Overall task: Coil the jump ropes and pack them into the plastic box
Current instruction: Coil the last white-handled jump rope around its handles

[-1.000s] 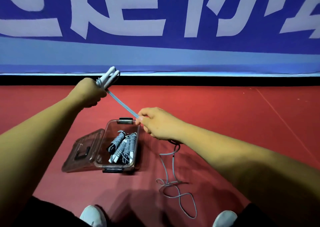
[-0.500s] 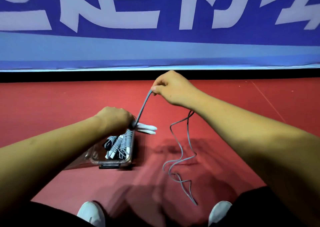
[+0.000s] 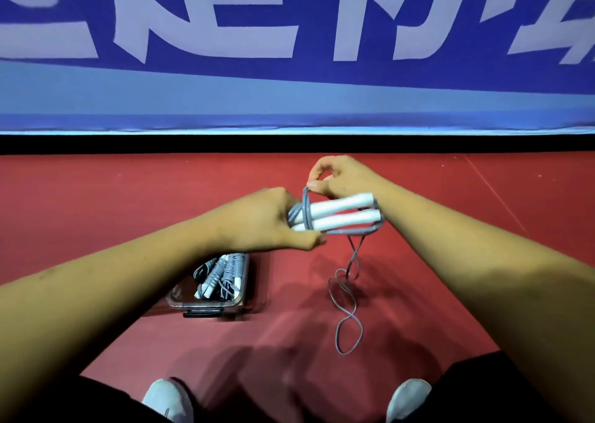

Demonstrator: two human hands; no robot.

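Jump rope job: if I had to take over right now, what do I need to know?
Left hand grips the two white handles together.
Right hand pinches the grey cord, which is looped around the handles.
The cord's loose tail hangs down to the floor.
Box sits open on the floor under the left forearm, with coiled ropes inside.
Left to do: wind the tail on, then put this rope in the box.

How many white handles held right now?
2: upper handle and lower handle, side by side in the grip of the left hand. Others may lie hidden in the box.
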